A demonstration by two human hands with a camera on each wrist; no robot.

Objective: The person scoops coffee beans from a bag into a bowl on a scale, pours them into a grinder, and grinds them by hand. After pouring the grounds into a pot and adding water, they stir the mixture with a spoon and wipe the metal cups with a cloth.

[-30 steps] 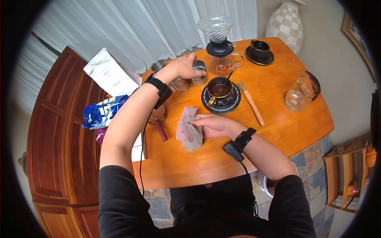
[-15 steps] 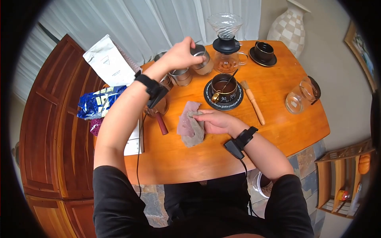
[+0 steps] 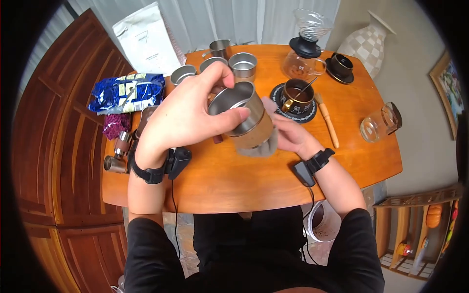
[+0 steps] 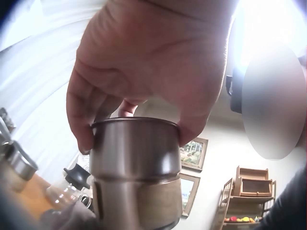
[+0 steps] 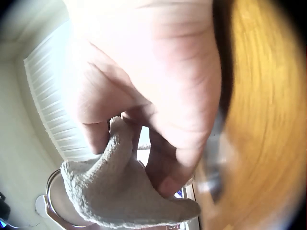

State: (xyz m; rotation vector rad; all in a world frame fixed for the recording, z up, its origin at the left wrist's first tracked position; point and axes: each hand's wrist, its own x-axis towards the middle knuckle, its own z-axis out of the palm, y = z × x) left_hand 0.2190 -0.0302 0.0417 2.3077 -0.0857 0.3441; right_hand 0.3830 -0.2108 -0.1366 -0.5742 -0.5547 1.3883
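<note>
My left hand (image 3: pixel 193 110) grips a steel cup (image 3: pixel 251 124) by its rim, thumb on the near side, tilted above the table. In the left wrist view the fingers and thumb of my left hand (image 4: pixel 148 67) hold the same cup (image 4: pixel 136 158) from above. My right hand (image 3: pixel 295 136) pinches a grey cloth (image 3: pixel 264 149) partly hidden behind the cup's lower end. The right wrist view has the cloth (image 5: pixel 120 191) bunched between the thumb and fingers of my right hand (image 5: pixel 153 91). Whether cloth and cup touch is unclear.
Several steel cups (image 3: pixel 243 63) stand at the back of the table (image 3: pixel 215 190). Right of them are a glass dripper (image 3: pixel 312 24), a black cup on a coaster (image 3: pixel 297 95), a brush (image 3: pixel 330 127) and a tilted-looking glass (image 3: pixel 376 128). Bags (image 3: pixel 129 93) lie left.
My left hand has lifted the steel cup from the back of the table and brought it nearer, beside the cloth in my right hand. The head view has shifted.
</note>
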